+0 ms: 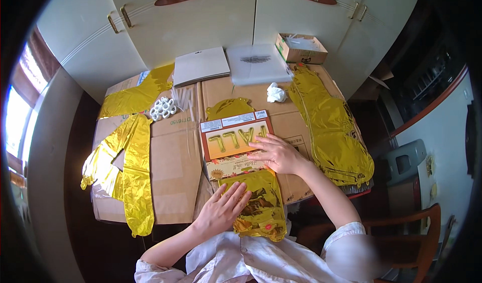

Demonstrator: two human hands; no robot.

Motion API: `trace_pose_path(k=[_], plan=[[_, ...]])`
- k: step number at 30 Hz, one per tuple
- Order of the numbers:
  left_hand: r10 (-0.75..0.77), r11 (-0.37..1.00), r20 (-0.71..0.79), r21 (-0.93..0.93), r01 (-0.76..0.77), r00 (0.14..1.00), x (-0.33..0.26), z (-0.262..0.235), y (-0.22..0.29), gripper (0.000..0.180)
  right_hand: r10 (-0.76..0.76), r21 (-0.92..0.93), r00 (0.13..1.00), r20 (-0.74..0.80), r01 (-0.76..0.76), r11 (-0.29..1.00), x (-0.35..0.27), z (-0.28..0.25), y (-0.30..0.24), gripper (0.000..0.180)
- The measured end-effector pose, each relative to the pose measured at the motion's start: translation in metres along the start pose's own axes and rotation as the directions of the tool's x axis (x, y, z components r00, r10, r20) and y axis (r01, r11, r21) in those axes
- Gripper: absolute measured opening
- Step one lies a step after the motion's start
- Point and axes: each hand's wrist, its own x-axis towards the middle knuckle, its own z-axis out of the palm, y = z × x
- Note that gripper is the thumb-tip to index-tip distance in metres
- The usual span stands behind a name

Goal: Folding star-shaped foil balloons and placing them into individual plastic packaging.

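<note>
Pale cabinet doors [201,27] with brass-coloured handles and dark oval plaques span the room beyond the printed card [221,141], which lies about the middle of a table covered in brown cardboard [173,182], its seams and creases running out on both sides of the card. Far to the card's left, a bright window [15,122] opens in the wall; far to its right stand a brown wooden chair [429,233] and a grey plastic stool [407,157]. A long pile of gold foil [331,127] lies right of the card, a wrinkled gold foil shape [135,177] to its left, and another foil piece [135,97] beyond and left. A folded gold foil bundle [268,197] lies at the card's near edge. Beyond the card sit a white stack [201,66], clear plastic sheets [256,69] and, farther right, a small carton [301,56]. The right hand [278,155] rests over the card's right side, fingers straight and parted; the left hand [223,206], just nearer than the card, lies palm down over the bundle, fingers extended and unclenched. How firmly either presses I cannot tell. Crumpled white tissue [276,93] lies beyond and right of the card; small white rolls [163,108] and thin clear straws [184,98] lie beyond and left.
</note>
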Motion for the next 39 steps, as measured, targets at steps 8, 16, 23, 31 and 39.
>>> trace_pose_path(k=[8,16,23,31,39], plan=[[0.103,0.994,-0.094,-0.030,-0.106,0.990,-0.007,0.012,0.000,0.045,0.002,-0.010,1.000,-0.025,-0.002,1.000,-0.001,0.003,-0.001,0.050],[0.103,0.989,-0.193,-0.081,-0.121,0.976,-0.006,0.011,-0.005,0.035,0.000,-0.028,1.000,-0.023,-0.001,1.000,-0.002,0.002,-0.003,0.049],[-0.107,0.918,-0.177,-0.395,0.029,0.978,0.005,0.000,-0.021,0.031,-0.032,0.082,0.998,-0.048,0.036,0.996,-0.001,-0.001,-0.001,0.051],[-0.472,0.699,-0.133,-0.659,0.278,0.871,0.043,-0.011,-0.063,0.019,0.147,0.307,0.981,-0.130,-0.101,0.946,-0.003,0.002,0.003,0.019],[-0.567,0.559,0.151,-0.652,0.512,0.810,0.057,-0.002,-0.091,0.025,0.270,0.344,0.949,-0.162,-0.202,0.917,-0.012,0.001,-0.001,0.037]])
